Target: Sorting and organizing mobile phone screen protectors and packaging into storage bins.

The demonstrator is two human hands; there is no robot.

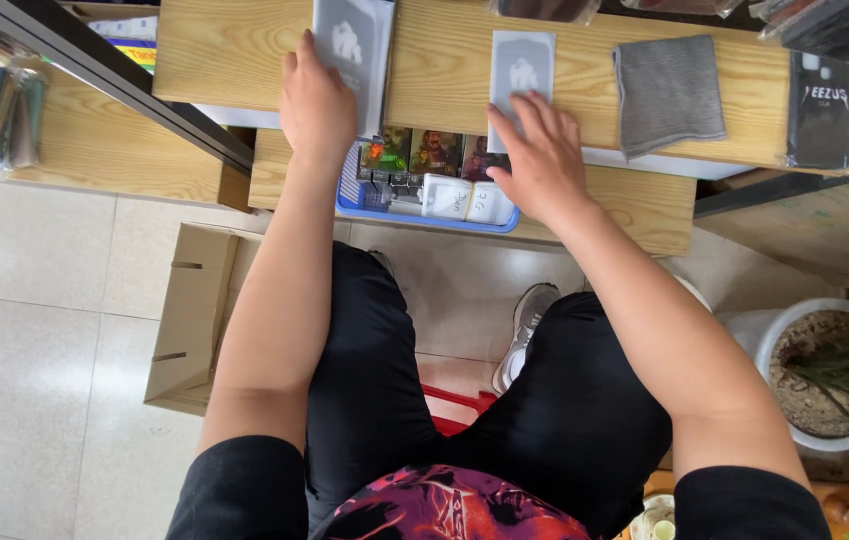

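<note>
Grey flat packets lie on the wooden table [244,50]: the larger packet [352,45] under the left hand [316,100], the smaller packet [521,70] under the right hand [542,155]. Both hands rest flat with fingers spread, each grip released, pressing rather than clasping. A cardboard box [194,320] stands on the floor. A grey cloth [668,93] lies just right of the smaller packet. Between the forearms, on a lower shelf, a blue basket [364,203] holds small picture cards and white rounded cases.
</note>
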